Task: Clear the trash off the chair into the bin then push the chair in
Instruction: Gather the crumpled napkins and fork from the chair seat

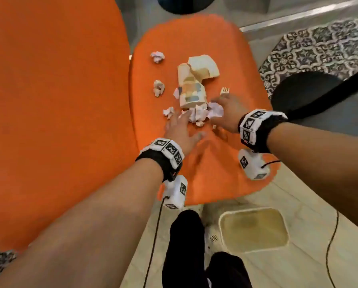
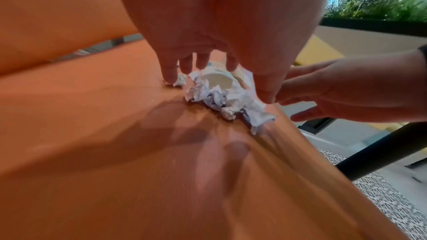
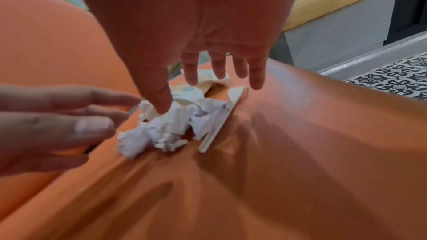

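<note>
Trash lies on the orange chair seat (image 1: 215, 163): a printed paper cup (image 1: 191, 94) on its side, a crushed cup (image 1: 203, 66) behind it, a wooden fork (image 1: 224, 91), a pile of crumpled paper (image 1: 201, 115) and loose paper balls (image 1: 157, 56) (image 1: 159, 87) (image 1: 168, 112). My left hand (image 1: 180, 127) and right hand (image 1: 223, 111) hover with spread fingers on either side of the pile, holding nothing. The wrist views show the left hand (image 2: 215, 72) over the paper (image 2: 221, 101) and the right hand (image 3: 208, 88) above the paper (image 3: 161, 130) and fork (image 3: 219, 127). A cream bin (image 1: 221, 225) stands on the floor below the seat's front edge.
The orange chair back (image 1: 59, 100) rises on the left. A black round table base (image 1: 311, 96) and its leg stand to the right on patterned tiles (image 1: 319, 44). My legs in black trousers (image 1: 184, 246) are beside the bin. Thin black cables hang from both wrists.
</note>
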